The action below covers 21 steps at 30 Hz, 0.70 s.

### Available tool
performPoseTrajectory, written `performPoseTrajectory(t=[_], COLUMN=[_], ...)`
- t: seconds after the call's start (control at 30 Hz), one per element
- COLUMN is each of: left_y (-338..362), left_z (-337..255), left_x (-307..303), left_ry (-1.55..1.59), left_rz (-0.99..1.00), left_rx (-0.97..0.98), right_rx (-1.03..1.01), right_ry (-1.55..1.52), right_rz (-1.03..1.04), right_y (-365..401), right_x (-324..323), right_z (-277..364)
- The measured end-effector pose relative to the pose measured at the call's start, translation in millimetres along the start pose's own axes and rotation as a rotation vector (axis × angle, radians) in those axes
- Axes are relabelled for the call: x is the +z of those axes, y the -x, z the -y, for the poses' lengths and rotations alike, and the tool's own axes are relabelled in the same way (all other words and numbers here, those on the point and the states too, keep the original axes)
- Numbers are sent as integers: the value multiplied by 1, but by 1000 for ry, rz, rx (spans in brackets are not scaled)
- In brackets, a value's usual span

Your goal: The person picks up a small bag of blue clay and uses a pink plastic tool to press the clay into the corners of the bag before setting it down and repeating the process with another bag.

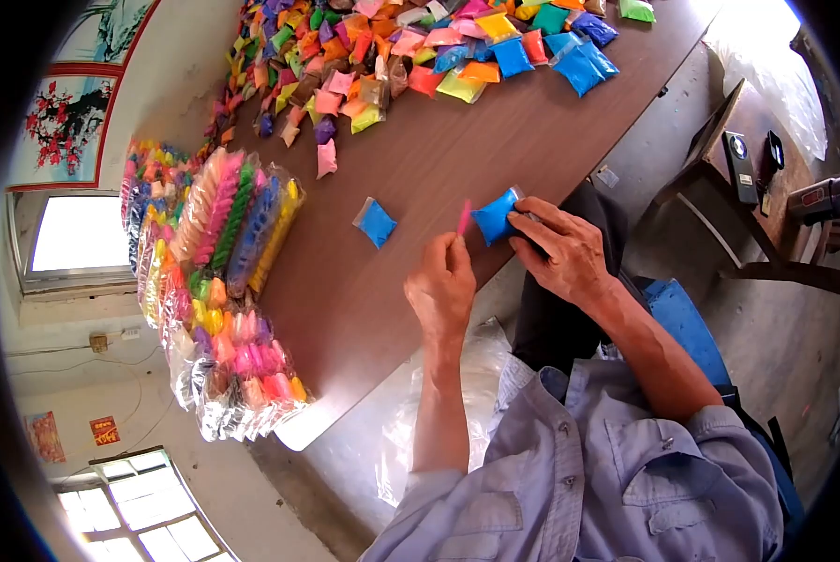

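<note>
Pinching a blue packet (497, 217) in the right hand (562, 248) and a pink strip (465, 217) in the left hand (441, 281). Both are sitting by the near edge of the bench (420, 159), in front of the body. Right fingers are gripping the packet by the side nearest the palm; my read, that's leaving most of its face exposed while steadying it. Left fingers are pressing together on the strip's lower part, free end pointing up just beside the packet. Low grip is probably giving that end some reach.

Second packet (376, 223), also blue, is lying alone left of the hands, likely set apart from the pile (382, 66) for easy reach. Pile is covering the far part of the bench, mixed colours. Filled clear bags (242, 234) are stacking up along the left end, presumably to leave the middle free for handling.

Visibility: left hand is hiding the strip's lower end, so can't tell its full length. Can't tell if strip and packet are touching. Right fingers are covering one packet edge; underside isn't showing. Frame is cutting off the pile's top. Glare is blurring the bags' contents. Dark device (740, 167) at right: can't identify.
</note>
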<state>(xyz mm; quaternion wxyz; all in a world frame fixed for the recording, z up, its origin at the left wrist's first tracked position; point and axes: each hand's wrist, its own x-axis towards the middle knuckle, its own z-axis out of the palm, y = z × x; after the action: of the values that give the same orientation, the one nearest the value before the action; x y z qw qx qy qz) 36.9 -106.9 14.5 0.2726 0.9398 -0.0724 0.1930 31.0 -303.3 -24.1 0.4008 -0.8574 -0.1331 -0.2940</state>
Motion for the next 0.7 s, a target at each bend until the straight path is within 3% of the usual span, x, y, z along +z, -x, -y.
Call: performPoseTrajectory(t=[0.07, 0.13, 0.3, 0.37, 0.53, 0.7], left_y=[-2, -4, 0, -3, -5, 11], left_z=[-1, -15, -21, -12, -10, -24], left_x=[-3, -6, 7, 3, -6, 7], left_ry=[1, 60, 53, 21, -23, 24], left_rz=[4, -3, 5, 16, 8, -5], left_rx=[-38, 84, 125, 15, 15, 126], right_rx=[8, 16, -4, -7, 2, 1], right_ry=[-8, -13, -10, -7, -20, -19], right_rz=[-3, -3, 0, -7, -22, -33], right_y=[1, 2, 1, -1, 2, 2], right_x=[1, 2, 1, -1, 2, 3], right_z=[0, 0, -2, 0, -1, -2])
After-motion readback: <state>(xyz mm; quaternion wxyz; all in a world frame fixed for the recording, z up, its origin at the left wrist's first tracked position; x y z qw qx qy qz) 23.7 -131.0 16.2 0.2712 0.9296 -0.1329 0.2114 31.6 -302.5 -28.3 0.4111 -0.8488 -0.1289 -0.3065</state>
